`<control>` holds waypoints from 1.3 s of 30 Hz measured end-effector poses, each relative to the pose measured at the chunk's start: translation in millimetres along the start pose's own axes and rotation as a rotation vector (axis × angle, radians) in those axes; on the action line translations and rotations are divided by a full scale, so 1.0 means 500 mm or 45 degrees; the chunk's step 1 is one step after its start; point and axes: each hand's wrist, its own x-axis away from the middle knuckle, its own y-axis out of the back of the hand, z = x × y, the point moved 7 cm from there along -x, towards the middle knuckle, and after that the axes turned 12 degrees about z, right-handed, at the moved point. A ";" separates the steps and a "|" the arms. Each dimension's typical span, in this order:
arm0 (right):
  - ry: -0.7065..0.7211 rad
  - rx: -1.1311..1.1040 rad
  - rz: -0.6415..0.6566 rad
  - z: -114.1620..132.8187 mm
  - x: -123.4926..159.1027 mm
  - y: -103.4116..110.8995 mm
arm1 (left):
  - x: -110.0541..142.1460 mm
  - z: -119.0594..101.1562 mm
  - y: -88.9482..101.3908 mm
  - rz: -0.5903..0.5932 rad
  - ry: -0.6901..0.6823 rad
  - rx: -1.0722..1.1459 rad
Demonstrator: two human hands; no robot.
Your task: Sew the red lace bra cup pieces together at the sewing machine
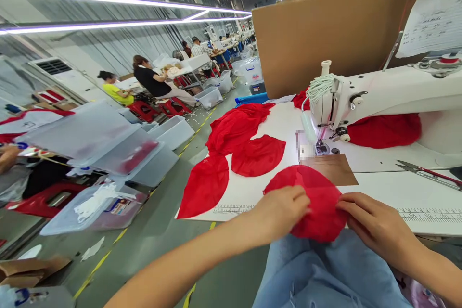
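Hands on red cloth at the surface's edge

Right hand (378,226) pinches the right edge of the red cloth (323,202), right of centre in the lower half. Left hand (285,211), slightly blurred, curls its fingers over the cloth's left side; whether they pinch it, I cannot tell. Handwriting on the paper (429,29), upper right, is too small to read. Pixelation hides a patch beside the sewing machine's (382,91) needle.

The fabric pile (238,127) lies left of the sewing machine (390,91).
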 end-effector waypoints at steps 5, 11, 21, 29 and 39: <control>-0.025 0.159 0.019 0.000 0.021 0.001 | -0.081 0.131 0.053 -0.185 0.309 0.369; -0.031 0.184 0.021 -0.025 0.040 0.029 | -0.139 0.162 0.022 -0.039 0.502 0.419; -0.328 -0.310 0.097 -0.090 -0.016 0.020 | -0.192 0.219 0.065 -0.178 0.382 0.312; -0.580 -0.831 0.218 -0.114 -0.114 -0.037 | -0.071 0.138 0.113 -0.558 0.123 0.202; -0.485 -0.906 0.049 -0.077 -0.116 -0.016 | 0.124 0.016 0.245 -0.963 0.101 -0.693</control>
